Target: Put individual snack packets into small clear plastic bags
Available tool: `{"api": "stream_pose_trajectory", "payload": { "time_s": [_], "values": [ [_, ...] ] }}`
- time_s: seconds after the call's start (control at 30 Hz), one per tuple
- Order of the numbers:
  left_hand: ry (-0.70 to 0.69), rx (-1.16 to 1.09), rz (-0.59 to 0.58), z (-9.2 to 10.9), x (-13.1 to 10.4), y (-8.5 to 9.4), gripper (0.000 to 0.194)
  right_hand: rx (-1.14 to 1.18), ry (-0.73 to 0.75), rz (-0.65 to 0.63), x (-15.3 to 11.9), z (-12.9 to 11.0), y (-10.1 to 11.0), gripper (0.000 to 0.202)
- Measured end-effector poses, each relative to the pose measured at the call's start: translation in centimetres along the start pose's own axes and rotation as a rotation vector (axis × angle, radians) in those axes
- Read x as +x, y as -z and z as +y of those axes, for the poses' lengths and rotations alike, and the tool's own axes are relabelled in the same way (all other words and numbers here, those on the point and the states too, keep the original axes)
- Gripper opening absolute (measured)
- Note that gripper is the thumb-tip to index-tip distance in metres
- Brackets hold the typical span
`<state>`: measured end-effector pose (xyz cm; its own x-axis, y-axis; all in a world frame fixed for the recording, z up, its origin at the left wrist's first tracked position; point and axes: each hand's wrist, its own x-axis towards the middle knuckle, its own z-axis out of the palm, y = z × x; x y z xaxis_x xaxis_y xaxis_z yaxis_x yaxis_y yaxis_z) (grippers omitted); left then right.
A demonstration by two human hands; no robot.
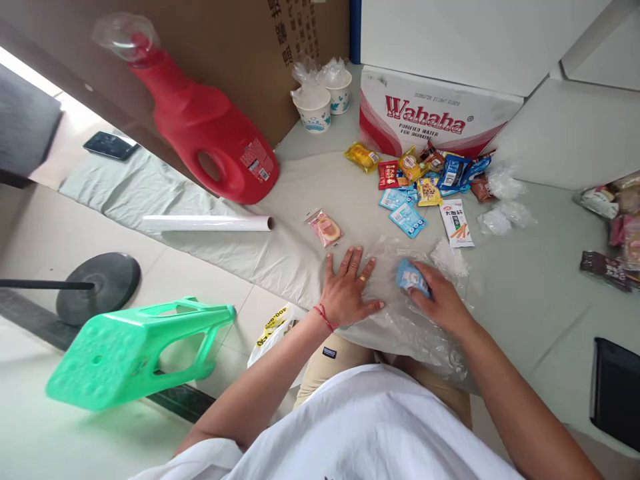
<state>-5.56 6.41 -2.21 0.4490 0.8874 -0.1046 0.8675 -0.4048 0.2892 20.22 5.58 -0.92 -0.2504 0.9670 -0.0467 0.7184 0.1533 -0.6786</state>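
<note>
My left hand (347, 293) lies flat with fingers spread on the table cloth, its fingertips at the edge of a clear plastic sheet (395, 317). In my right hand (440, 297) is a small blue packet (411, 277), pinched just above the sheet. A pink-wrapped snack (326, 229) lies beyond my left fingertips. Farther back, two light-blue packets (407, 219), a white snack packet (456, 223) and a pile of coloured snacks (429, 190) sit before the Wahaha box (435, 113). Crumpled clear plastic (450, 259) rests beyond my right hand.
A red jug (215, 127) and two paper cups (313, 108) stand at the back left, near a white roll (207, 223). More snacks (607, 267) and a black tray-like object (617, 393) are at right. A green stool (145, 347) lies at lower left.
</note>
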Motion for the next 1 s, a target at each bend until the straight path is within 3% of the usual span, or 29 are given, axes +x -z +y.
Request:
{"api": "stream_pose_trajectory", "payload": {
  "time_s": [0.13,0.27,0.4,0.53,0.63,0.77,0.9,1.0],
  "values": [
    [-0.004,-0.014,-0.103,-0.7,-0.1,1.0,0.102,-0.035,-0.074,0.075,2.4,2.4,1.1,0.061],
    [0.005,-0.011,-0.179,-0.9,0.0,1.7,0.109,0.088,-0.174,0.006,2.2,1.3,3.4,0.063],
    [-0.007,-0.006,-0.240,-1.1,0.2,2.0,0.115,-0.024,0.044,0.034,0.1,-0.8,4.2,0.060],
    [-0.010,-0.015,-0.281,-1.3,0.4,2.0,0.119,-0.258,0.150,-0.014,-1.4,-0.8,2.4,0.059],
    [-0.012,-0.023,-0.238,-1.3,0.4,1.8,0.107,-0.398,0.145,0.003,-2.3,-1.2,1.1,0.056],
    [0.028,-0.054,-0.157,-0.7,0.2,1.5,0.076,-0.396,0.115,0.080,-3.9,-4.2,0.2,0.045],
    [0.099,-0.108,-0.189,-0.3,0.3,1.5,0.068,-0.461,0.023,-0.047,-4.7,-7.8,-2.4,0.049],
    [0.108,-0.105,-0.165,-0.2,0.4,1.7,0.064,-0.467,0.103,-0.115,-4.5,-9.1,-4.9,0.047]
  ]
}}
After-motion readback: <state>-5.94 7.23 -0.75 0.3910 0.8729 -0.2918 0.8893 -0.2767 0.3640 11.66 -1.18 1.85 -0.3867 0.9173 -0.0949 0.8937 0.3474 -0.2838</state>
